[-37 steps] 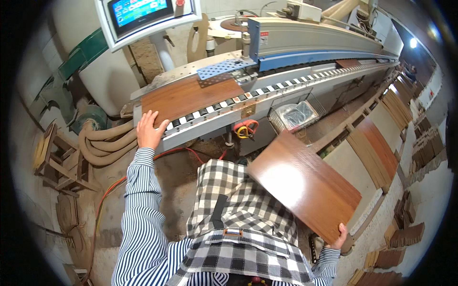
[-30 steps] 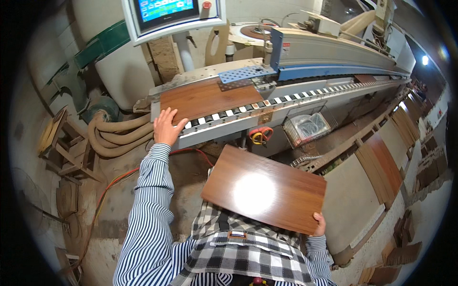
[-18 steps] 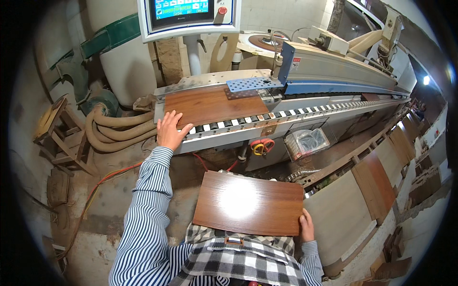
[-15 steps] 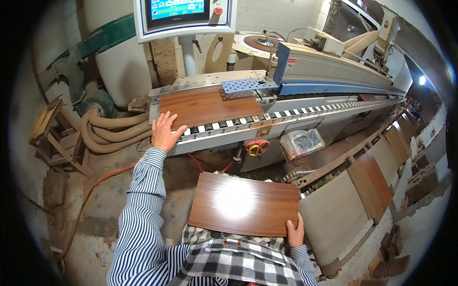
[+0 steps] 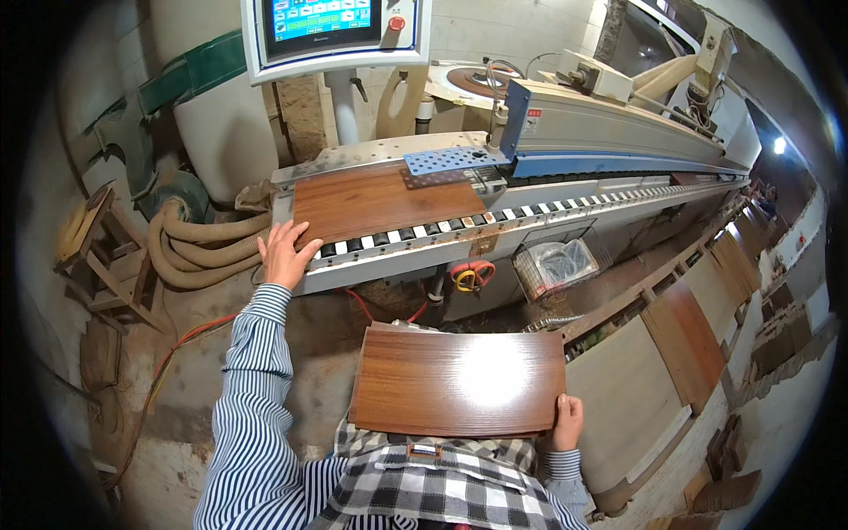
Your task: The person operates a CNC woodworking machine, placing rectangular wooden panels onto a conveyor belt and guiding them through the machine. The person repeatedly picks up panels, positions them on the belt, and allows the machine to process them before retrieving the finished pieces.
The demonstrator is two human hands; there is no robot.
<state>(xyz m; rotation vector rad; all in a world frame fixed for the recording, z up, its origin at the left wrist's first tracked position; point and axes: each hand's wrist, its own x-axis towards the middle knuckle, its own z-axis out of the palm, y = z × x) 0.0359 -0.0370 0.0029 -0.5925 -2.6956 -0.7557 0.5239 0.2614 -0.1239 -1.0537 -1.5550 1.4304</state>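
Head view, lower panel (image 5: 424, 380), right edge — in right hand's grip (image 5: 567, 426)

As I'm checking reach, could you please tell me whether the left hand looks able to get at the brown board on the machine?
Likely yes: the left hand is spread at the near left corner of the brown board, with nothing visible between them.

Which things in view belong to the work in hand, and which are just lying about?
Apparently in the work:
brown board in the right-hand grip
second board beside the left-hand grip
long machine bearing it

Seemingly just about:
wooden stool at far left
wire basket below the machine
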